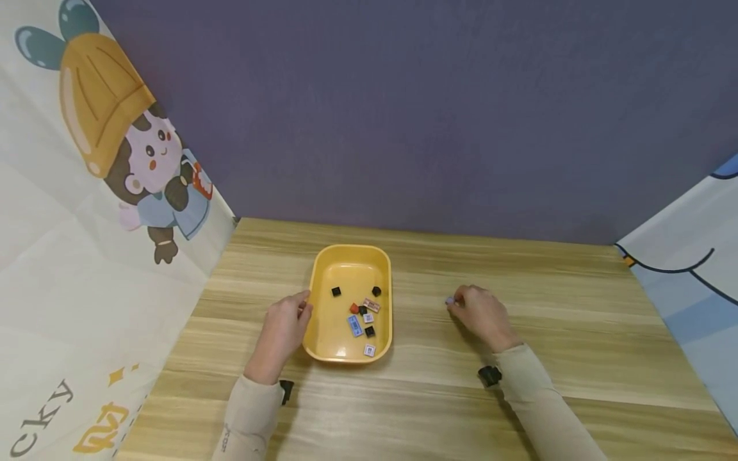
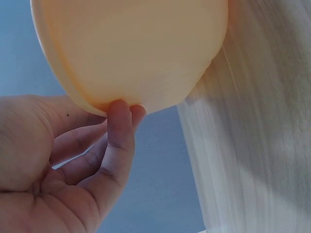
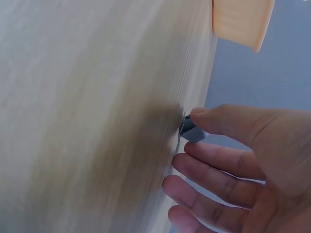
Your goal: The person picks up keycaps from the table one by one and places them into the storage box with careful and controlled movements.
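Observation:
My left hand [image 1: 283,330] pinches the left rim of a yellow plastic tray [image 1: 313,349], the thumb and fingers on either side of the wall in the left wrist view. Inside lie several small pieces: black ones [image 1: 336,292], a red one [image 1: 354,308], a blue printed tile [image 1: 354,326], white printed tiles [image 1: 369,350] and a pinkish printed tile [image 1: 371,305]. Right of the tray, my right hand [image 1: 481,314] holds a small blue-grey piece [image 3: 195,134] between thumb and index finger, close over the table. Its other fingers are loosely bent, their tips near the tabletop.
The wood-grain table [image 1: 426,410] meets a dark purple-grey wall [image 1: 403,115] at the back. A white cloth with a cartoon figure [image 1: 152,153] hangs along the left, and another printed cloth [image 1: 692,275] along the right. Black wrist devices [image 1: 489,376] sit under both forearms.

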Available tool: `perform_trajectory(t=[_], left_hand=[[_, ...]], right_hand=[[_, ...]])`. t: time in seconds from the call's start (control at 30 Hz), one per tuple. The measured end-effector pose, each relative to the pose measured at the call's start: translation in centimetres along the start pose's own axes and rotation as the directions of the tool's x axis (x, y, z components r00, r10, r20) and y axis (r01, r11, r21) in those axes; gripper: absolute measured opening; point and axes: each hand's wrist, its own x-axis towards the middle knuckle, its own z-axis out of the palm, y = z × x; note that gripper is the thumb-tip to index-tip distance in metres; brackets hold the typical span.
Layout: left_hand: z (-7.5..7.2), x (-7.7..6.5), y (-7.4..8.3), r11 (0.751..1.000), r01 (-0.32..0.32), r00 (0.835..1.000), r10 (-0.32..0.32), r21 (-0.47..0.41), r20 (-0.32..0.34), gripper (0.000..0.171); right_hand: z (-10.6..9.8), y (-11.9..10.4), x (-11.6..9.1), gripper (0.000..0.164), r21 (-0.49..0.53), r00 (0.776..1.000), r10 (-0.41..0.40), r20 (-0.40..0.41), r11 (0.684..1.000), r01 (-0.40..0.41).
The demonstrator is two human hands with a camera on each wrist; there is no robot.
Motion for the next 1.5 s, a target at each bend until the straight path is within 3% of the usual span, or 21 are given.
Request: perform_trajectory(t=[0.27, 0.5, 0.83, 1.1, 1.23, 1.5], left_hand=[[0.0, 0.1, 0.0, 1.000, -0.014, 1.000, 0.014, -0.003, -0.003, 0.033], [0.1, 0.1, -0.1, 1.000, -0.015, 1.000, 0.015, -0.008, 0.003, 0.033], [0.0, 0.0, 0.0, 1.000, -0.008, 1.000, 0.008, -0.008, 0.002, 0.034], [0.1, -0.1, 0.1, 1.000, -0.002, 1.000, 0.002, 0.000, 0.003, 0.034], [0.1, -0.1, 0.1, 1.000, -0.001, 1.000, 0.001, 0.005, 0.004, 0.033], [0.1, 0.0, 0.0, 1.000, -0.005, 1.000, 0.005, 0.008, -0.006, 0.034]], right_hand=[[-0.6, -0.9, -0.3, 0.023, 0.026, 0.999, -0.027, -0.028, 0.999, 0.028], [-2.1, -3.9, -0.7, 0.025, 0.008, 0.989, -0.111, -0.099, 0.994, 0.112], [-3.4, -9.5, -1.0, 0.022, -0.044, 0.959, -0.235, -0.159, 0.972, 0.231], [-2.5, -14.0, -1.7, 0.023, -0.063, 0.909, -0.378, -0.176, 0.926, 0.373], [-2.4, -14.8, -1.9, 0.025, -0.079, 0.899, -0.404, -0.172, 0.915, 0.396], [-2.3, -14.8, -1.9, 0.025, -0.064, 0.907, -0.387, -0.163, 0.922, 0.382]])
